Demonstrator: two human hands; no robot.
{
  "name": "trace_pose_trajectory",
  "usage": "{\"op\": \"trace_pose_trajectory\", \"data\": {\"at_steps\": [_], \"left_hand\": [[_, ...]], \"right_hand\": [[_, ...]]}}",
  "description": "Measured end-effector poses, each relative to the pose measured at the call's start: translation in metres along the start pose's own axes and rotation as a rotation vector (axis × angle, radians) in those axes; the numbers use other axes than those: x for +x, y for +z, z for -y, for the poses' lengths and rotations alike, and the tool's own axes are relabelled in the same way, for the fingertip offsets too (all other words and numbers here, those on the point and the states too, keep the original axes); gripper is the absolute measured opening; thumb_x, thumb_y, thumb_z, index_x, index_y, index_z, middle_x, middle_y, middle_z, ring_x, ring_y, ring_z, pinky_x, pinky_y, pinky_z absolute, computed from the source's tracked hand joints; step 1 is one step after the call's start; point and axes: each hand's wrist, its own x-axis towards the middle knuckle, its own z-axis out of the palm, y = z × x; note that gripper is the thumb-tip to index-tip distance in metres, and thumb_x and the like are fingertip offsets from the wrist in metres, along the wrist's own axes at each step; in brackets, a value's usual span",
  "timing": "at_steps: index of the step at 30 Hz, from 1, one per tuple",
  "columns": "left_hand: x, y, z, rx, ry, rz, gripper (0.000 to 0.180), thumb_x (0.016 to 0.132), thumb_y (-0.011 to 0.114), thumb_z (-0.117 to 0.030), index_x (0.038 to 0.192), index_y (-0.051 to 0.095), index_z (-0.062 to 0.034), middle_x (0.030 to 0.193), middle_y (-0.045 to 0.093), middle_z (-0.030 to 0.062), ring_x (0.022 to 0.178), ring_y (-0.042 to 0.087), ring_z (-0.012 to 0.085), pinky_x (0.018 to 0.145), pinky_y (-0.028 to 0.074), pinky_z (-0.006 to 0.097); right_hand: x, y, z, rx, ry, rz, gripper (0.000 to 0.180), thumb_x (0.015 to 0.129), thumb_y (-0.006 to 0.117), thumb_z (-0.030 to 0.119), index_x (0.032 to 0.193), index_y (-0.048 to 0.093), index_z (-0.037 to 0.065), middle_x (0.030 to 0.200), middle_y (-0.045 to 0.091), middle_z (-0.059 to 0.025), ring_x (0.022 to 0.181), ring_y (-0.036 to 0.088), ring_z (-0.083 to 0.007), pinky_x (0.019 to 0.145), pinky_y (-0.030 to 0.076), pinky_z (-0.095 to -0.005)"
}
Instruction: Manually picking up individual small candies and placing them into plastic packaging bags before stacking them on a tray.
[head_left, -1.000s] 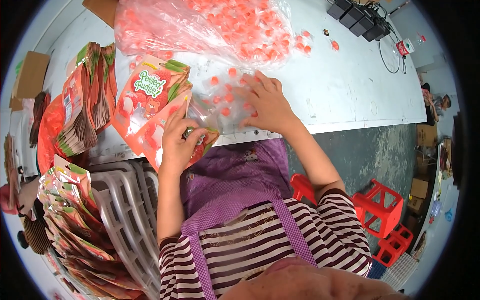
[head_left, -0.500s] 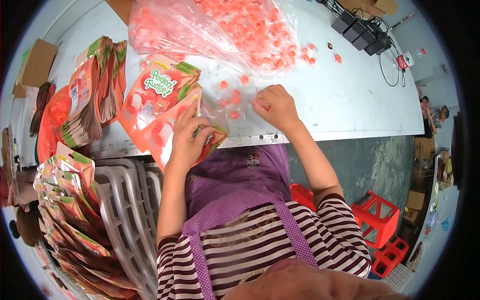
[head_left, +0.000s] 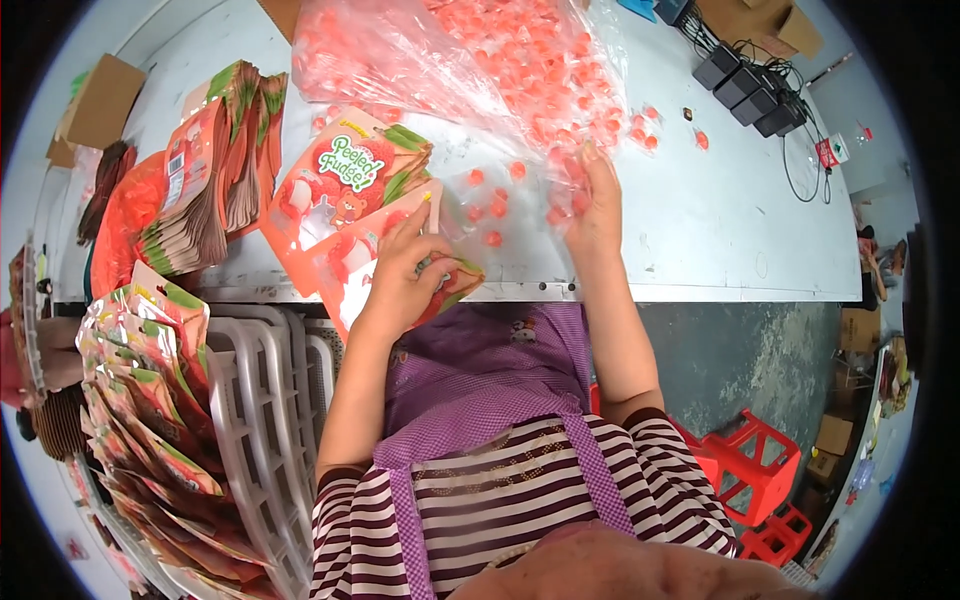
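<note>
Gripping a flat orange printed plastic pouch [head_left: 400,262] at the white table's [head_left: 720,240] near edge, the left hand [head_left: 405,275] is pinching it while the right hand [head_left: 590,205], fingers spread, is resting on small wrapped orange candies [head_left: 490,210].

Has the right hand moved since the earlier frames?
Yes. The right hand has reached farther up the table, toward the big clear candy bag.

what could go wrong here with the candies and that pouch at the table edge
The pouch under the left hand overhangs the table edge, so it might slip off or spill if the grip loosens. The right hand rakes loose orange candies lying near that edge; some could roll off. A few strays lie apart from the big clear bag and may be missed.
</note>
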Motion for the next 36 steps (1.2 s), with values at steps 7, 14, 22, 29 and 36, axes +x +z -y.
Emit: {"op": "trace_pose_trajectory", "data": {"at_steps": [7, 14, 22, 29, 36], "left_hand": [[0.003, -0.002, -0.012, -0.014, 0.051, 0.036, 0.012, 0.074, 0.065, -0.007, 0.085, 0.059, -0.0080, 0.132, 0.043, 0.0214, 0.122, 0.039, 0.0376, 0.100, 0.029, 0.043], [0.004, -0.004, -0.013, -0.144, -0.016, -0.041, 0.011, 0.076, 0.063, -0.006, 0.085, 0.058, -0.0052, 0.126, 0.049, 0.0213, 0.119, 0.044, 0.0354, 0.099, 0.032, 0.041], [0.009, -0.006, -0.013, -0.096, 0.056, -0.072, 0.011, 0.076, 0.062, -0.004, 0.086, 0.059, -0.0039, 0.121, 0.053, 0.0206, 0.109, 0.052, 0.0339, 0.090, 0.041, 0.039], [0.012, -0.009, -0.017, 0.037, 0.152, 0.014, 0.011, 0.075, 0.062, -0.004, 0.085, 0.061, -0.0055, 0.122, 0.052, 0.0191, 0.108, 0.052, 0.0333, 0.089, 0.042, 0.039], [0.014, -0.006, -0.022, -0.135, 0.098, 0.086, 0.009, 0.075, 0.063, -0.004, 0.084, 0.061, -0.0049, 0.127, 0.049, 0.0183, 0.112, 0.051, 0.0329, 0.092, 0.041, 0.038]], "right_hand": [[-0.021, 0.044, -0.057, 0.182, 0.043, 0.159, 0.017, 0.087, 0.056, 0.025, 0.094, 0.054, 0.009, 0.084, 0.056, 0.0004, 0.066, 0.048, -0.0064, 0.051, 0.038, -0.0225], [-0.029, 0.032, -0.077, -0.208, -0.127, 0.238, 0.006, 0.086, 0.057, 0.011, 0.083, 0.055, 0.006, 0.064, 0.048, 0.0061, 0.051, 0.036, 0.0012, 0.044, 0.027, -0.0163], [-0.022, 0.021, -0.083, -0.378, -0.320, 0.326, 0.004, 0.084, 0.057, 0.008, 0.085, 0.056, 0.005, 0.072, 0.049, 0.0047, 0.059, 0.041, -0.0017, 0.052, 0.033, -0.0176], [-0.029, 0.026, -0.057, -0.633, -0.226, 0.461, 0.006, 0.083, 0.057, 0.007, 0.085, 0.053, 0.002, 0.088, 0.052, -0.0045, 0.076, 0.048, -0.0096, 0.067, 0.040, -0.0232], [-0.019, 0.024, -0.044, -0.738, -0.638, 0.608, 0.017, 0.085, 0.055, 0.017, 0.087, 0.050, 0.001, 0.081, 0.054, -0.0159, 0.081, 0.054, -0.0275, 0.071, 0.043, -0.0351]]}}
